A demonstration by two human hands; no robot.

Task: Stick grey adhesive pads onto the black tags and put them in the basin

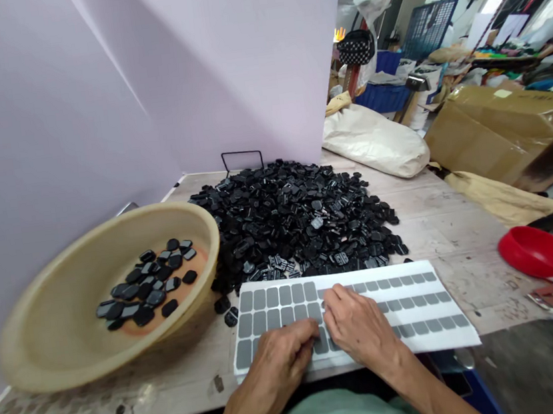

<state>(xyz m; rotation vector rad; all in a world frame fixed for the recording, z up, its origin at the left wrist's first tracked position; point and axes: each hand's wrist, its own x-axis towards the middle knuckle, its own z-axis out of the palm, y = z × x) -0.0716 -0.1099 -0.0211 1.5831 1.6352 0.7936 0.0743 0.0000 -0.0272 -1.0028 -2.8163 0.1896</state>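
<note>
A white sheet (363,298) with rows of grey rounded stickers lies at the table's front edge. My left hand (287,353) rests on its middle, fingers pinched together near the lower row; what they hold, if anything, is hidden. Just to the right, my right hand (354,322) is over the sheet with curled fingers pressed together, their tips too small to make out. Behind the sheet spreads a large pile of small black pieces (298,218). At the left, a beige basin (64,287) holds several black pieces (152,283), some with grey faces.
A thin black wire stand (241,152) rises behind the pile, against a pale wall panel (238,57). At the right are a red scoop-like dish (542,254), a white sack (373,138) and a cardboard box (499,132). The table's front edge (170,411) runs near my body.
</note>
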